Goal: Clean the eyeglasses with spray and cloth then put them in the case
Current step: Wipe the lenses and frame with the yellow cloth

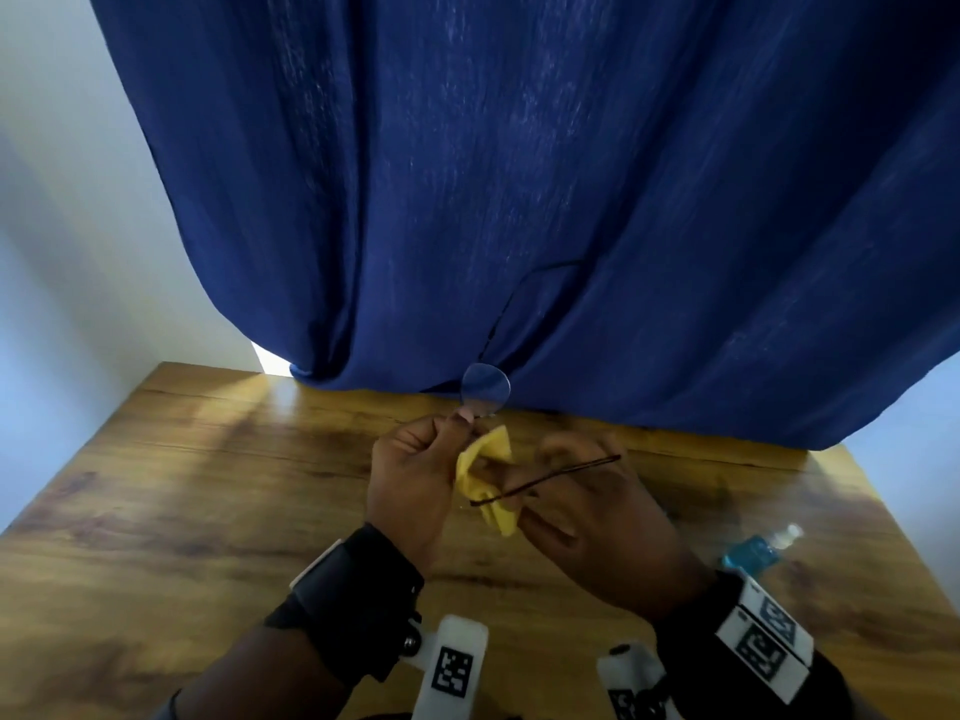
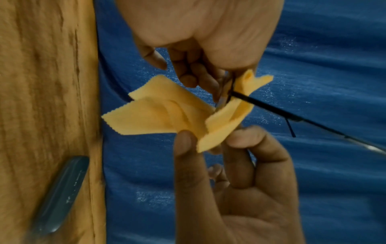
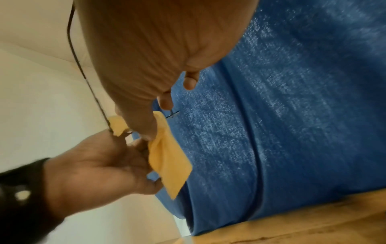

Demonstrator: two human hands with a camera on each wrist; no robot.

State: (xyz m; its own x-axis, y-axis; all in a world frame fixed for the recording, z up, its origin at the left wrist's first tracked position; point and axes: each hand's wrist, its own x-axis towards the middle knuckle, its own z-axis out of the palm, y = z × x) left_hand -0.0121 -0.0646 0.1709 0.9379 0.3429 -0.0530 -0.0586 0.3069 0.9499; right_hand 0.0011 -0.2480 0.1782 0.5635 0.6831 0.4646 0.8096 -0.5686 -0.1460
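I hold thin-framed eyeglasses [image 1: 485, 389] up over the wooden table [image 1: 208, 485]. My left hand [image 1: 447, 439] pinches the frame just below the bare round lens. One dark temple [image 1: 550, 478] crosses my right hand, and the other rises against the curtain. My right hand [image 1: 540, 459] pinches a yellow cloth [image 1: 488, 475] folded round the other lens, which is hidden. In the left wrist view the cloth [image 2: 167, 115] hangs between both hands and the temple [image 2: 271, 109] runs right. The right wrist view shows the cloth [image 3: 167, 165] beneath my right fingers. A blue spray bottle [image 1: 761, 548] lies on the table to the right.
A dark blue curtain [image 1: 519, 200] hangs behind the table's far edge, with pale wall on the left. A blurred blue-grey oblong object [image 2: 60, 194] lies on the wood in the left wrist view; I cannot tell what it is.
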